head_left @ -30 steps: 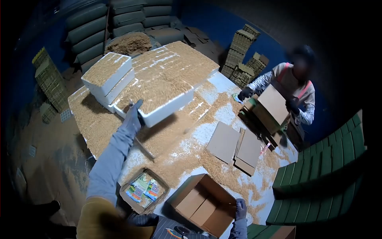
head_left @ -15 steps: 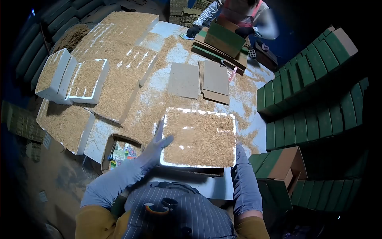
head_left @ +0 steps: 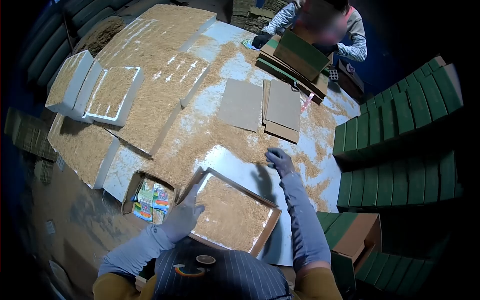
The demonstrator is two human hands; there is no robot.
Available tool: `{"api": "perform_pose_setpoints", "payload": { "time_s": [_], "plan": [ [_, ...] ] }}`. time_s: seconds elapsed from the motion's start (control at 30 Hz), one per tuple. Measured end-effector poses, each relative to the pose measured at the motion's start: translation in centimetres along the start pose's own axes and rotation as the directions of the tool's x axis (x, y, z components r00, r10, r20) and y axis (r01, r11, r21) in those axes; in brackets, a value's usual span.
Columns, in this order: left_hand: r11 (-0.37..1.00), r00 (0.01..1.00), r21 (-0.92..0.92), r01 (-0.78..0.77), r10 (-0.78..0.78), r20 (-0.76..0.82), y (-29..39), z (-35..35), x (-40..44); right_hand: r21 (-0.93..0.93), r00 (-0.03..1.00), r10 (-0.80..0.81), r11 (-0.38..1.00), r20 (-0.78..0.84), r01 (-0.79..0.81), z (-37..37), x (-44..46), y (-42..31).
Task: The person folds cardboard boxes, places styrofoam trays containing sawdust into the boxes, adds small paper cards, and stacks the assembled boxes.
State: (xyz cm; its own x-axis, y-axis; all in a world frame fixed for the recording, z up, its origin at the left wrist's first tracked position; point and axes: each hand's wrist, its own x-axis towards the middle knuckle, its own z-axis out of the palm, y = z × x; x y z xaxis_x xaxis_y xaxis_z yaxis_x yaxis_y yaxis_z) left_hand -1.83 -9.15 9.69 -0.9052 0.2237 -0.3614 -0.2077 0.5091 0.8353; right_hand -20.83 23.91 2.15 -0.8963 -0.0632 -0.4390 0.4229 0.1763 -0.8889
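A white foam tray [head_left: 232, 212] filled with tan wood-shaving-like material sits inside an open cardboard box [head_left: 268, 231], close in front of my body. My gloved left hand [head_left: 184, 216] rests at the left side of the box, fingers stretched along its wall and thumb spread over the tray's edge. Beyond the box's far right corner, my gloved right hand [head_left: 280, 162] hovers over the table with loosely bent fingers and nothing in them. To the left stands a small cardboard box [head_left: 129, 194] of colourful printed packets [head_left: 152, 197].
Shavings-covered foam trays [head_left: 145, 110] and stacked smaller trays [head_left: 115, 95] fill the table's left. Grey cardboard sheets [head_left: 240, 104] lie mid-table. Opposite, a co-worker [head_left: 352, 37] handles a green-brown box [head_left: 302, 54]. Rows of green boxes [head_left: 395, 112] line the right side.
The filled foam tray has gone down into the cardboard box, which now sits at an angle. My right hand has let go of it and moved up and away. The view has shifted slightly.
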Motion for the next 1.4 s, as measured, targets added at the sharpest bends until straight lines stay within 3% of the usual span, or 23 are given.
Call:
{"api": "perform_pose_setpoints", "payload": {
  "time_s": [0.07,0.1,0.13,0.17,0.2,0.27,0.3,0.33,0.37,0.4,0.43,0.53,0.67,0.7,0.77,0.9,0.97,1.03,1.1,1.17,1.23,1.3,1.4],
  "plan": [
    [0.964,0.984,0.235,-0.127,0.153,-0.095,0.1,1.1,0.6,-0.292,0.991,-0.106,0.953,-0.08,0.078,2.8,8.6,0.8],
    [0.849,0.97,0.494,-0.186,0.24,-0.047,-0.2,1.6,1.0,-0.574,0.971,-0.156,0.819,-0.181,0.025,5.0,10.0,-1.8],
    [0.885,0.99,0.458,-0.081,0.124,-0.064,-0.7,2.8,1.4,-0.609,0.967,-0.135,0.793,-0.215,-0.024,6.6,11.8,-2.9],
    [0.873,0.967,0.458,-0.169,0.237,-0.094,-0.5,2.7,1.2,-0.469,0.951,-0.184,0.882,-0.25,0.047,7.4,16.4,0.3],
    [0.816,0.909,0.466,-0.343,0.413,-0.054,-0.4,2.0,1.1,-0.657,0.952,-0.147,0.751,-0.269,-0.07,8.3,17.3,-0.5],
    [0.776,0.859,0.47,-0.42,0.508,-0.072,0.0,1.2,-0.5,-0.805,0.903,-0.093,0.497,-0.419,-0.323,11.2,16.8,-2.9],
    [0.759,0.819,0.455,-0.465,0.564,-0.104,-0.1,0.6,-1.3,-0.795,0.875,-0.065,0.455,-0.479,-0.402,12.0,17.1,-3.1],
    [0.8,0.81,0.494,-0.341,0.517,-0.278,-1.5,0.0,-1.8,-0.764,0.877,-0.055,0.52,-0.477,-0.382,11.7,17.1,-3.2],
    [0.845,0.772,0.493,-0.206,0.45,-0.449,-3.0,-0.7,-2.4,-0.675,0.863,-0.135,0.685,-0.486,-0.273,10.4,18.9,-0.6],
    [0.889,0.71,0.451,-0.083,0.37,-0.599,-4.5,-1.3,-2.9,-0.383,0.877,-0.114,0.92,-0.466,-0.084,8.5,21.4,2.7],
    [0.858,0.841,0.506,0.089,0.208,-0.5,-7.3,-3.0,-3.1,-0.154,0.889,-0.02,0.986,-0.457,-0.057,4.3,27.0,8.6],
    [0.877,0.811,0.465,0.122,0.182,-0.556,-8.0,-5.8,-3.4,0.058,0.941,0.074,0.997,-0.33,-0.058,0.3,18.0,2.4],
    [0.829,0.795,0.448,0.334,0.008,-0.607,-10.6,-4.7,-2.0,-0.093,0.97,-0.063,0.995,-0.234,0.042,-4.9,9.2,0.7],
    [0.833,0.798,0.452,0.318,0.023,-0.602,-11.0,-4.7,-1.9,-0.113,0.977,-0.093,0.991,-0.192,0.072,-5.7,7.2,0.7],
    [0.838,0.845,0.418,0.351,-0.091,-0.527,-11.1,-5.3,-2.2,-0.114,0.979,0.106,0.985,-0.177,-0.127,-8.0,3.9,0.9],
    [0.864,0.835,0.37,0.341,-0.098,-0.541,-12.3,-5.7,-2.7,-0.227,0.98,-0.062,0.974,-0.188,0.018,-11.9,1.6,5.0],
    [0.89,0.855,0.345,0.297,-0.087,-0.512,-10.8,-6.3,-3.5,-0.807,0.813,-0.523,0.578,-0.256,0.117,-9.9,-2.4,2.1],
    [0.886,0.759,0.406,0.224,0.103,-0.643,-9.9,-6.2,-3.9,-0.813,0.804,-0.52,0.577,-0.289,0.08,-6.6,-5.9,-2.1],
    [0.877,0.732,0.443,0.185,0.177,-0.657,-8.7,-6.5,-4.4,-0.972,0.474,-0.876,0.026,0.09,0.234,-7.4,-7.1,-3.0],
    [0.915,0.754,0.399,0.068,0.215,-0.621,-6.4,-7.2,-4.6,-0.918,0.466,-0.884,0.163,0.027,0.362,-5.6,-9.8,-5.9],
    [0.894,0.719,0.436,-0.107,0.372,-0.587,-3.0,-7.3,-4.0,-0.844,0.733,-0.662,0.475,-0.156,0.25,-4.3,-12.1,-6.8],
    [0.754,0.71,0.613,-0.235,0.564,-0.422,0.6,-7.3,-2.8,-0.809,0.684,-0.725,0.446,-0.077,0.382,-2.1,-15.0,-7.8],
    [0.641,0.613,0.604,-0.473,0.732,-0.298,5.6,-6.9,0.9,-0.703,0.459,-0.888,0.318,0.014,0.636,0.3,-17.4,-8.2]
  ]
}}
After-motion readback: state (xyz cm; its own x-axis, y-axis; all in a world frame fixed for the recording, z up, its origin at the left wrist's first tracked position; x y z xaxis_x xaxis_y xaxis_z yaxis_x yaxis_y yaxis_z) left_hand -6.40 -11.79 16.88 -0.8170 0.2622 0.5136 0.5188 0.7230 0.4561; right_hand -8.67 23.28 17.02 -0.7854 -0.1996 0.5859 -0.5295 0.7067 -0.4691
